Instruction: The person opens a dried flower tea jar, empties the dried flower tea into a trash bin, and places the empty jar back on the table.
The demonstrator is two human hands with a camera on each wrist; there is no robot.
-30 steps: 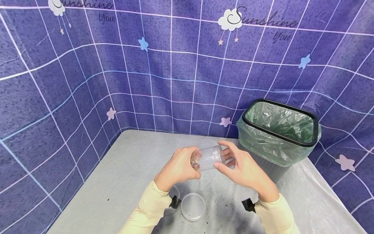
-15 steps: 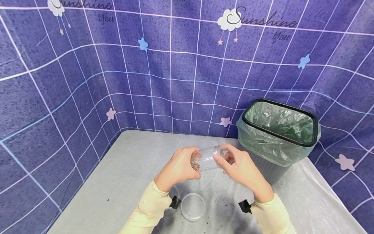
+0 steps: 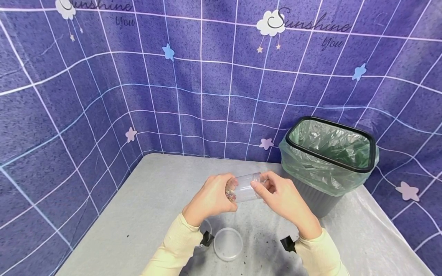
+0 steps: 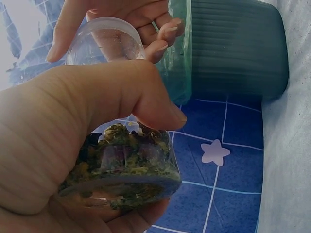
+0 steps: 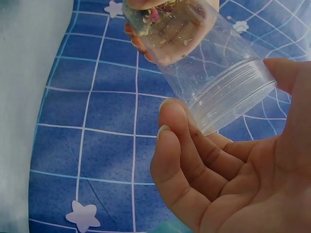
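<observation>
A clear plastic jar [image 3: 244, 187] is held tilted on its side above the table, its ridged mouth end toward the right. Dried flowers and herbs [image 4: 131, 155] are gathered in its bottom, with small bits stuck along the wall. My left hand [image 3: 214, 195] grips the bottom end, thumb across the near side. At the mouth end, my right hand [image 3: 281, 195] holds the rim [image 5: 238, 94] between thumb and curled fingers. Below the hands, a round, shallow clear lid [image 3: 228, 244] lies on the table. Another clear round piece [image 3: 206, 227] is partly hidden behind my left wrist.
A grey bin [image 3: 314, 195] with a green liner and black rim stands at the right. Dark crumbs [image 3: 267, 242] are scattered on the grey tabletop [image 3: 165, 180]. A purple patterned curtain [image 3: 214, 96] hangs behind and on the left.
My right hand has moved slightly left and closed its spread thumb and fingers onto the jar's mouth end. My left hand and the jar have stayed almost still.
</observation>
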